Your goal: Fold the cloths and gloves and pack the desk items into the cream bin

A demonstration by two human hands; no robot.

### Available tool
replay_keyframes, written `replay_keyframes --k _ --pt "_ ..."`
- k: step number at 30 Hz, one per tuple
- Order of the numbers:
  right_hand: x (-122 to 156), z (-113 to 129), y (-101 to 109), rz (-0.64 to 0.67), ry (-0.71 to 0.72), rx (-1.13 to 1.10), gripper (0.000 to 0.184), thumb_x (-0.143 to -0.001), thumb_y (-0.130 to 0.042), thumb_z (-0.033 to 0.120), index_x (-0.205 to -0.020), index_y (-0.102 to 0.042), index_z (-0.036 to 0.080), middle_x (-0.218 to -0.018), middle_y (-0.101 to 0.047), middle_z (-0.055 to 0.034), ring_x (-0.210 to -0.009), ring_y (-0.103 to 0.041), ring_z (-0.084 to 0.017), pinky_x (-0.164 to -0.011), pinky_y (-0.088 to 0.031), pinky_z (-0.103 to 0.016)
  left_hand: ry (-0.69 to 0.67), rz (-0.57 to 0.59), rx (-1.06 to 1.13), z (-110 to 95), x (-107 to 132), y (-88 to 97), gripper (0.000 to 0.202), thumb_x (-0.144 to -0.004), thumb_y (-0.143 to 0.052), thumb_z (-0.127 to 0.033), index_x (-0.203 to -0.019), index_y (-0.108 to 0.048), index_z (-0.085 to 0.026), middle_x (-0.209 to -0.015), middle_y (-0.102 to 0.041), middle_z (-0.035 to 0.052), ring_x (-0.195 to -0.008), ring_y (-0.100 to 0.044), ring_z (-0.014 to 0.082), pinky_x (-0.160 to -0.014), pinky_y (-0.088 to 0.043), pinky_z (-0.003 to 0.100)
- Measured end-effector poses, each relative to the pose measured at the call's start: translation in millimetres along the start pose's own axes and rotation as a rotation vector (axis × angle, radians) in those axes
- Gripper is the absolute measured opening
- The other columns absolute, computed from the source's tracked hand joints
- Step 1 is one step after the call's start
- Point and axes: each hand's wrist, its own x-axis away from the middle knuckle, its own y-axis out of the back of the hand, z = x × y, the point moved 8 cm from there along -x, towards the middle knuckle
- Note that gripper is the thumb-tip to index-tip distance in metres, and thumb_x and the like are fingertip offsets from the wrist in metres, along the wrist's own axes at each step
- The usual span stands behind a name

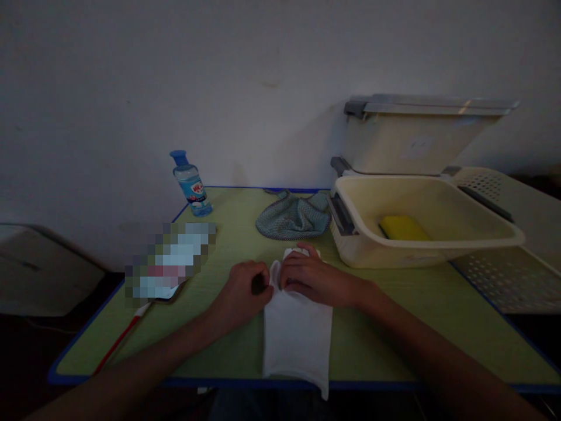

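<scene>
A white cloth glove [298, 339] lies flat on the green table, its cuff hanging slightly over the front edge. My left hand [249, 289] pinches the glove's left side near the narrow thumb part, with fingers curled and thumb against them. Lying across the upper part, my right hand [318, 275] has its bent fingers closed on the fabric beside the thumb part. The finger end of the glove is partly hidden under the right hand. Beyond the hands rests a crumpled grey-blue mesh cloth [293, 216].
A blue bottle [191, 184] stands at the back left. Nearer lies a blurred-out flat device [169, 292] with a red cable [118, 342]. On the right, a cream bin [438, 251] with its lid [407, 140] raised holds a yellow sponge [405, 228]. A perforated white basket [512, 275] is beside it.
</scene>
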Motion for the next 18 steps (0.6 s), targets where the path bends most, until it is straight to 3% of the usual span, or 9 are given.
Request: replay_keyframes --k 7,11,15,18 --pt "2.7 -1.1 1.3 -0.051 0.017 -0.027 0.007 -0.083 -0.053 0.019 -0.089 -0.057 0.020 -0.092 -0.060 -0.0032 -0.096 -0.050 -0.019 -0.090 -0.025 -0.040 -0.109 -0.087 -0.061 -11.7 5.1 5.7 0.017 -0.063 -0.049 -0.006 -0.075 -0.048 -0.019 -0.078 -0.052 -0.0002 -0.079 -0.051 0.0175 -0.075 -0.041 0.033" --pt "4.8 -8.9 9.1 -0.109 -0.014 -0.013 0.015 -0.080 -0.050 0.010 -0.092 -0.056 0.018 -0.090 -0.057 -0.0049 -0.095 -0.050 -0.019 -0.090 -0.029 -0.041 -0.242 -0.152 -0.144 -26.0 14.5 10.9 0.016 -0.069 -0.050 -0.010 -0.082 -0.050 -0.020 -0.087 -0.049 0.0031 -0.088 -0.049 0.0199 -0.081 -0.038 0.037" --pt "6.9 -25.6 19.3 -0.268 -0.150 -0.035 0.023 -0.079 -0.041 0.003 -0.093 -0.053 0.016 -0.092 -0.053 -0.0072 -0.093 -0.049 -0.019 -0.083 -0.038 -0.036 -0.374 0.022 -0.182 -39.5 21.3 -3.3 0.022 -0.068 -0.057 -0.017 -0.089 -0.051 -0.019 -0.098 -0.050 0.0063 -0.094 -0.048 0.0218 -0.084 -0.038 0.038" --pt "9.2 -38.3 19.6 -0.323 -0.267 -0.048 0.019 -0.080 -0.042 0.005 -0.092 -0.052 0.016 -0.091 -0.051 -0.0072 -0.092 -0.048 -0.019 -0.080 -0.040 -0.034 -0.407 0.169 -0.225 -42.6 24.0 -15.2 0.032 -0.066 -0.061 -0.022 -0.097 -0.051 -0.018 -0.109 -0.050 0.0090 -0.102 -0.046 0.0251 -0.089 -0.036 0.041"
